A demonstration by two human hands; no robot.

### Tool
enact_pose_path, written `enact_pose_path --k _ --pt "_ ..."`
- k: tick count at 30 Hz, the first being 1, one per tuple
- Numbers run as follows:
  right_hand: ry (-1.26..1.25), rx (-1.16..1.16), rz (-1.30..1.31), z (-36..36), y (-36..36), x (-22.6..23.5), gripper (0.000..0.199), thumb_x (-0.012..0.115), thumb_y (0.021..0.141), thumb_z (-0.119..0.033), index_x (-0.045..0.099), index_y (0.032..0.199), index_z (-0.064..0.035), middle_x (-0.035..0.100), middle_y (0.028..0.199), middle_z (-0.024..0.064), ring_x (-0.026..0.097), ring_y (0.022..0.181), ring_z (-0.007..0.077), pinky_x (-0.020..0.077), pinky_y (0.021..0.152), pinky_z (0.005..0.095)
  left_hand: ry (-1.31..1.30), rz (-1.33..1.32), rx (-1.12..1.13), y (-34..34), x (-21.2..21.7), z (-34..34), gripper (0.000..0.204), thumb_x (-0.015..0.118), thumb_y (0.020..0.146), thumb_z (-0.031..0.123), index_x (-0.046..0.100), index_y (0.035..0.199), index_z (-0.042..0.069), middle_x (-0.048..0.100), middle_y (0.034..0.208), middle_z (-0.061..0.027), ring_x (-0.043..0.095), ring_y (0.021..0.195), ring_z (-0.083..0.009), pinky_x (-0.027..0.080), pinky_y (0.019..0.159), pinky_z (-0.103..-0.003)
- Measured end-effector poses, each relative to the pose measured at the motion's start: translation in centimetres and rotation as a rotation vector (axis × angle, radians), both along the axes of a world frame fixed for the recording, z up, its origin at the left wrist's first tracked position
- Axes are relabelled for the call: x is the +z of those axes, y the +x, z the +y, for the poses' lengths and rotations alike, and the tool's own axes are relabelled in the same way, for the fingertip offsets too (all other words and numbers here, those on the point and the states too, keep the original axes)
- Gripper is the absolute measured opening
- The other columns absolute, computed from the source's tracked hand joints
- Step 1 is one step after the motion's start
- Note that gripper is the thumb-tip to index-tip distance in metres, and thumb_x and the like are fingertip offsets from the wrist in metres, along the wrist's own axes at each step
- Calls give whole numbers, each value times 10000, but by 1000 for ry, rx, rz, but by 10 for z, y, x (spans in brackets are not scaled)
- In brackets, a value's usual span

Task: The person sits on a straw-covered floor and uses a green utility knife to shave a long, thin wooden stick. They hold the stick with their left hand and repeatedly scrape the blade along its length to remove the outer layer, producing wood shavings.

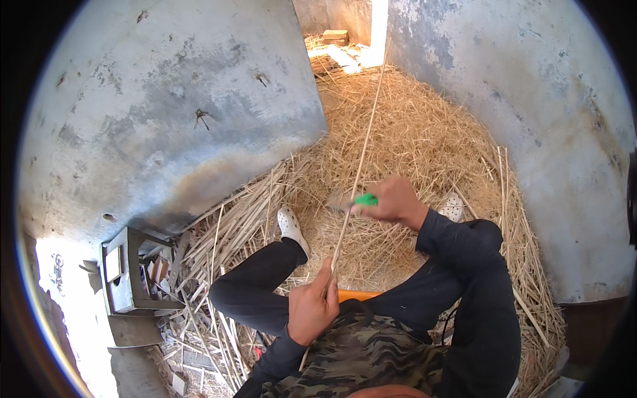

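My left hand (312,305) is closed around the lower part of a long, thin, pale stalk (363,149), in front of my body. From there the stalk slants up and away toward the bright gap between the walls. A short end of it shows below my left hand. Farther along, my right hand (393,201) grips a green-handled knife (365,199). Its greyish blade is smeared by motion and lies across or right beside the stalk; whether it touches cannot be made out.
Loose straw shavings (398,113) cover the floor ahead. Bundled stalks (232,212) lie along the left wall and more at the right. A wooden box-like frame (136,272) stands at left. My feet wear white clogs (292,229). Something orange (358,294) shows beneath me.
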State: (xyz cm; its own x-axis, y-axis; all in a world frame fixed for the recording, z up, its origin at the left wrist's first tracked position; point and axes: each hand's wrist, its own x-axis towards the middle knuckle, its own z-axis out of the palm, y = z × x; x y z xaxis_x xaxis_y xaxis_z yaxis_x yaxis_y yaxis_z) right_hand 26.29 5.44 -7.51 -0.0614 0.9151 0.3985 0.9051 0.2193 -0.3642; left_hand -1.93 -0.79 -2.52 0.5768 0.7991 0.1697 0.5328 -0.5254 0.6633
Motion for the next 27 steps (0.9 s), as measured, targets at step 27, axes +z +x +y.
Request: enact_pose_path --k 27 --pt "-93 -624 20 49 182 -20 824 314 861 -798 454 508 -67 393 470 61 399 426 216 295 433 416 -112 220 -247 -44 30 -39 455 613 858 110 514 1284 -13 533 497 -108 564 419 -292 442 437 -396"
